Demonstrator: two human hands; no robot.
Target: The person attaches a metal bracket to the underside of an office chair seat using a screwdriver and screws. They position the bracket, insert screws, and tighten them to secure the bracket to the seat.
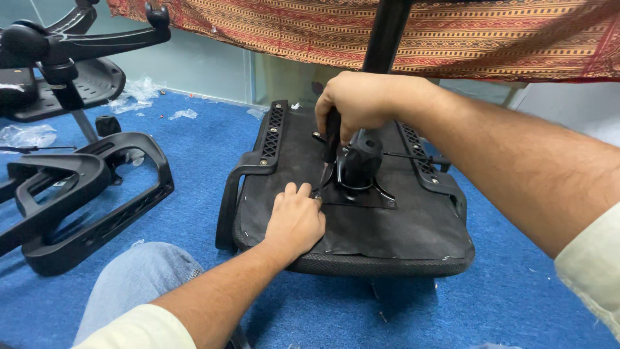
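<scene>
An upturned black office chair seat (387,226) lies on the blue carpet in front of me, its fabric underside facing up. A black tilt mechanism (359,161) sits at its middle. My right hand (361,103) is closed around a dark tool handle standing upright beside the mechanism. My left hand (294,220) rests on the seat fabric, fingertips pinched at the mechanism plate's left edge; what they pinch is too small to tell. A black armrest bracket (248,174) is bolted to the seat's left side.
Black chair armrest frames (84,194) lie on the carpet at left, with a chair base and another seat (64,77) behind them. Crumpled clear plastic (139,94) lies near the glass wall. A patterned red cloth (452,32) hangs overhead. My knee in jeans (139,281) is at lower left.
</scene>
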